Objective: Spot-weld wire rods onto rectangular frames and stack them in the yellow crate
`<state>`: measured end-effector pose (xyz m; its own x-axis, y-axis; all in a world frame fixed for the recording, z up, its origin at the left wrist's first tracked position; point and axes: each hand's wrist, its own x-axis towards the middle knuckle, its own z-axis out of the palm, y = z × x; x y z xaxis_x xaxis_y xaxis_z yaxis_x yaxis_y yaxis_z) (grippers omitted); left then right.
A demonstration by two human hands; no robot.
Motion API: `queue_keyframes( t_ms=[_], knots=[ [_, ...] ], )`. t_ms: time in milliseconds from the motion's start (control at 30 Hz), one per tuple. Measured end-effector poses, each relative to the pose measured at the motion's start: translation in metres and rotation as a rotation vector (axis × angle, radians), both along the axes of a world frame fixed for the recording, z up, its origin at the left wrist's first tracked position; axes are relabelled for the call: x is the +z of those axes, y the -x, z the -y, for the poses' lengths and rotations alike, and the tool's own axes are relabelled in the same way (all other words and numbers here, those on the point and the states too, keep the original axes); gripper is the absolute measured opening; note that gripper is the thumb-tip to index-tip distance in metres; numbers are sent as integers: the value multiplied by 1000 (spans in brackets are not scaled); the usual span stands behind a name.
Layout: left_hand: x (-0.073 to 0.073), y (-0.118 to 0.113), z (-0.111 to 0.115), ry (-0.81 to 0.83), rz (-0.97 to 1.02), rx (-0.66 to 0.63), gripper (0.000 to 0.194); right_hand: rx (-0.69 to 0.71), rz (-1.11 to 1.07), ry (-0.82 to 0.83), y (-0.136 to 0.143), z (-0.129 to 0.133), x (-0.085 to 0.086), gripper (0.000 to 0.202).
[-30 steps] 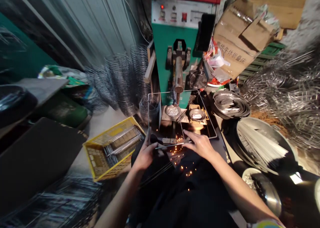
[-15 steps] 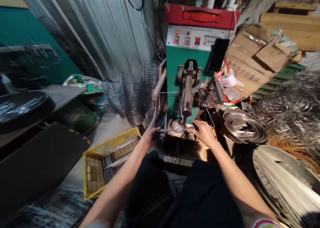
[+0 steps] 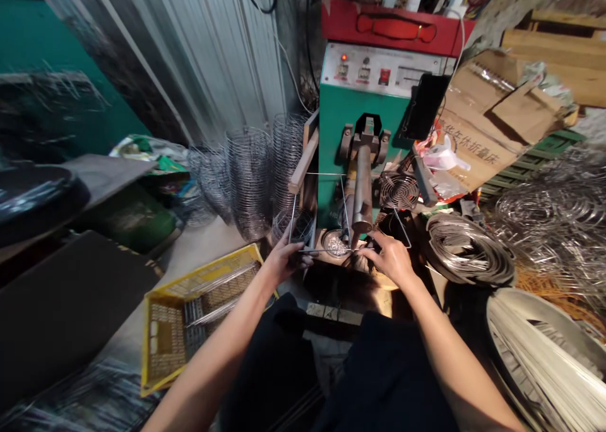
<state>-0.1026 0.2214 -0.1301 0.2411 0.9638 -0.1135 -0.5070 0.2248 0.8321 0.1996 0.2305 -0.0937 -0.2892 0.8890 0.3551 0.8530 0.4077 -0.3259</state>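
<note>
A thin bent wire frame (image 3: pixel 326 250) lies across the space in front of a green machine with a red top (image 3: pixel 334 126). My left hand (image 3: pixel 283 260) is closed around the frame's near left corner. Close under the thick metal arm (image 3: pixel 363 189) of the machine, my right hand (image 3: pixel 392 259) has thumb and forefinger at the near wire; its grip is partly hidden. A rod of the frame runs back beside the metal arm. Between my hands sits a small round dish (image 3: pixel 336 244) of shiny bits.
Stacked wire baskets (image 3: pixel 249 182) stand left of the machine. A yellow crate (image 3: pixel 163 340) with metal rods is by my left forearm. To the right are coiled metal strips (image 3: pixel 468 249), a basin of pale strips (image 3: pixel 502 331), a small fan (image 3: pixel 399 191) and a cardboard box (image 3: pixel 473 132).
My view has shifted slightly. My right hand has moved a little to the right, its thumb and forefinger less tightly together. The left hand keeps its hold on the wire frame.
</note>
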Motion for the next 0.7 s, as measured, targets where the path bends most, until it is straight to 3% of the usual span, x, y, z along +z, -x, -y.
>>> queue_keyframes(
  t_ms=[100,167,233,300,433,533,633,700],
  knots=[
    [-2,1,1,4,20,-10,90,-28,-16,-89,-17,0,-4,50],
    [-3,2,0,-4,36,-36,92,-166,-61,-199,-35,-1,-6,55],
    [-2,2,-1,-20,40,-50,94,-333,-157,-202,-53,-5,-9,59],
    [0,1,-1,-39,43,-46,95,-397,-345,-31,-65,-9,-13,60],
    [4,0,23,-53,46,-28,93,-313,-728,297,-67,0,-20,55],
    [-2,5,70,-24,54,-46,91,-246,-830,388,-65,45,-25,50],
    [-19,14,120,31,98,-113,91,-222,-845,506,-68,129,-36,44],
    [-30,22,140,90,140,-130,88,-312,-832,553,-71,194,-46,42]
  ],
)
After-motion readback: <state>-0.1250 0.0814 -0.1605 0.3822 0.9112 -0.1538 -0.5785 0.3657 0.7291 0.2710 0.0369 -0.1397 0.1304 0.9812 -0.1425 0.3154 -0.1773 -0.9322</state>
